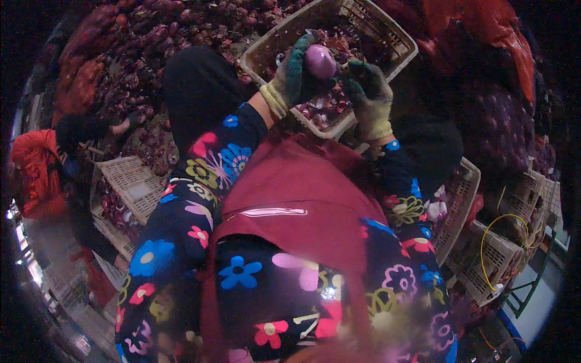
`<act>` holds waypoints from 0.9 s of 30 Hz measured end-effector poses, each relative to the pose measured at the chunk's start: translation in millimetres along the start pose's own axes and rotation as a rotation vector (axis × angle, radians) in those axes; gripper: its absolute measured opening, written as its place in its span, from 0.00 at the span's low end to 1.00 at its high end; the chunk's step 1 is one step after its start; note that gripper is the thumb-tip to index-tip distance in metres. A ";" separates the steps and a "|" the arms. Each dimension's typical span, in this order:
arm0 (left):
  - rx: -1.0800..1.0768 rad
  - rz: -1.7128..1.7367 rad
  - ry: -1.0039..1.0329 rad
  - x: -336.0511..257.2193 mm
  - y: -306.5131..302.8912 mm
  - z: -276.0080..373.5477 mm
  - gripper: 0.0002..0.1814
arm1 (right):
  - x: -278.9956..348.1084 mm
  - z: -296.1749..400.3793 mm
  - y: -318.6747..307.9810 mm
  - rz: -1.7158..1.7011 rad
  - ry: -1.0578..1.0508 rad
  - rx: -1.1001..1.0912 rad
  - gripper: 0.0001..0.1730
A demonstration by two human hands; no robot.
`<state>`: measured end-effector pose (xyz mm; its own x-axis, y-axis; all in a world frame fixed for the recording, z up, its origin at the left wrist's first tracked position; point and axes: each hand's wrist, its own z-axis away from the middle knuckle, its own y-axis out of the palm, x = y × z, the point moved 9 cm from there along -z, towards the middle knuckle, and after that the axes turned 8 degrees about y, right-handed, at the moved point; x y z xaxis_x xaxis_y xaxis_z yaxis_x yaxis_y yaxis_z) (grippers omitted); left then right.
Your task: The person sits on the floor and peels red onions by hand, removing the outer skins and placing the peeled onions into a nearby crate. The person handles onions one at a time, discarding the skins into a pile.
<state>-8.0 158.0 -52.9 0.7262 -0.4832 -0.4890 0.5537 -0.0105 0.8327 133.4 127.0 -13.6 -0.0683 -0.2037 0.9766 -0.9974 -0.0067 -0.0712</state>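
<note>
A smooth purple onion (320, 61) rests in my left hand (294, 75), which wears a green-coated glove with a pale yellow cuff. My right hand (368, 93), gloved the same way, is just right of the onion with its fingers curled; whether it holds a small tool or a bit of skin cannot be told. Both hands are over a beige plastic crate (333, 131) between my knees, and loose onion skins (324, 106) lie inside it.
Unpeeled red onions (150, 41) are heaped ahead and left. Another crate (458, 204) with peeled onions (435, 210) stands by my right leg. Red mesh sacks (504, 118) rise at the right. A co-worker in an orange-red top (34, 172) is left, beside more crates (134, 186).
</note>
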 end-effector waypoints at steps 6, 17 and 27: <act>0.419 -0.429 0.426 -25.7 12.6 14.4 0.28 | 40.4 3.9 1.6 0.659 -0.335 -0.009 0.26; 0.288 -0.653 0.095 8.5 -13.6 9.5 0.19 | 28.2 11.0 21.0 0.787 -0.254 0.160 0.40; 0.186 -0.231 -0.092 26.0 -12.2 18.0 0.25 | 12.7 15.1 14.8 0.762 -0.235 0.246 0.43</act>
<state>-3.2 129.9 -71.2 0.5452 -0.5262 -0.6526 0.6099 -0.2851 0.7394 118.1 109.5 -5.3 -0.6896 -0.4373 0.5773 -0.6448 0.0079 -0.7643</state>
